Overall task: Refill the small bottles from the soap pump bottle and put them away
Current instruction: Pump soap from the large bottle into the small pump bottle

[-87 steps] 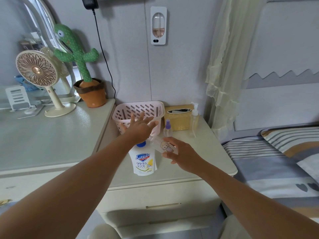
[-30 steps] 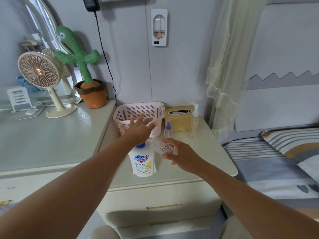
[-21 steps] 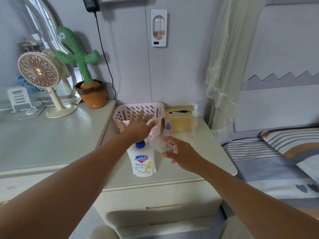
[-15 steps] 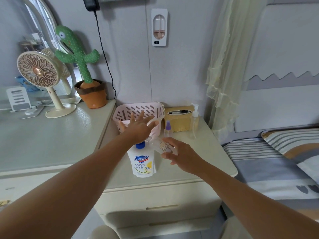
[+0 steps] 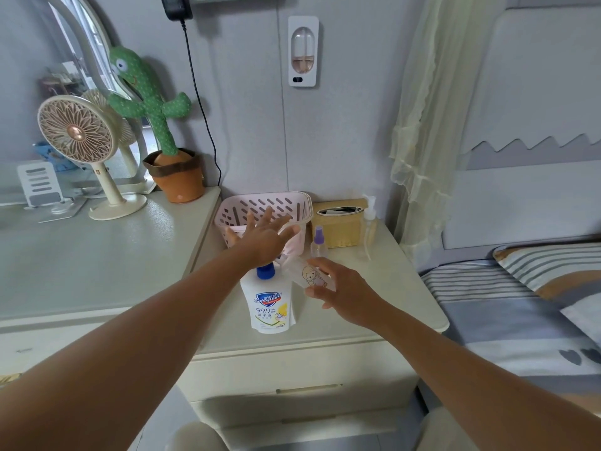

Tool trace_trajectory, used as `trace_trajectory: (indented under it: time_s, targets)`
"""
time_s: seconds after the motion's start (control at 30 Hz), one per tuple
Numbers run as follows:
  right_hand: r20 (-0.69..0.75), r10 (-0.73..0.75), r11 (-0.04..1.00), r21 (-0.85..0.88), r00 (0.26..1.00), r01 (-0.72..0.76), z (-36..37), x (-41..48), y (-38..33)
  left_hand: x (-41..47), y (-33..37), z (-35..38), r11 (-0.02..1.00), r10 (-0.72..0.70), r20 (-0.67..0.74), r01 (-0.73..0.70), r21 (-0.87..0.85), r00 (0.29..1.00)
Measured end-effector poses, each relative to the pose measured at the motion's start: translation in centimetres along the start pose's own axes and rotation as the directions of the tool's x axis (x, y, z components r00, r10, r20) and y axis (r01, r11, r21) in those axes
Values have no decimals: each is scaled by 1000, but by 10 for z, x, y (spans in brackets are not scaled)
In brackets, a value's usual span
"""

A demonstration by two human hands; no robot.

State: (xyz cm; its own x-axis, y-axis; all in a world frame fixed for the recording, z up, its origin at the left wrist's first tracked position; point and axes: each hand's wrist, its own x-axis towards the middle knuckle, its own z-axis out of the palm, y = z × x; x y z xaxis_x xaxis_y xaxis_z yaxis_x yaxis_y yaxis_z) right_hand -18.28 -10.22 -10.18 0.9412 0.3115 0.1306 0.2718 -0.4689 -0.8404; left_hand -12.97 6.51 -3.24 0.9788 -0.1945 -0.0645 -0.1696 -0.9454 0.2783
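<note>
Almost nothing has moved in the last half second; both our hands keep their places. Our left hand (image 5: 263, 237) lies over the top of the Safeguard soap pump bottle (image 5: 268, 304), fingers straight and spread wide, the palm hiding the pump head above the blue collar. Our right hand (image 5: 344, 294) pinches the small clear bottle (image 5: 307, 275) between thumb and fingertips. This bottle carries a cartoon girl sticker and is tilted, with its upper end pointing left, just beside the pump and under our left palm. We cannot tell whether soap is flowing.

The soap bottle stands upright near the middle of the cream nightstand (image 5: 383, 288). Just beyond our left hand sits the pink slotted basket (image 5: 270, 203), at the far left of the nightstand. To its right stand a purple-capped spray bottle (image 5: 318, 244), a golden tissue box (image 5: 341, 226) and a clear pump bottle (image 5: 369, 229), all against the far edge.

On the desk (image 5: 81, 255) to the left we see a cream table fan (image 5: 76, 131) and a plush cactus (image 5: 153, 102) in a brown pot. A striped bed (image 5: 520, 304) lies to the right.
</note>
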Motion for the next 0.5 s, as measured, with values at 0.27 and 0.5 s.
trace_trajectory:
  time_s: [0.27,0.5]
  targets:
    - [-4,20,1000,-11,1000,-20,6,3,7,-17,11,-5,998,-7,40,5,68,999]
    - [-13,8,1000,-25,1000,-9,6,3,6,-14,8,-6,1000,-18,23,18,-7,1000]
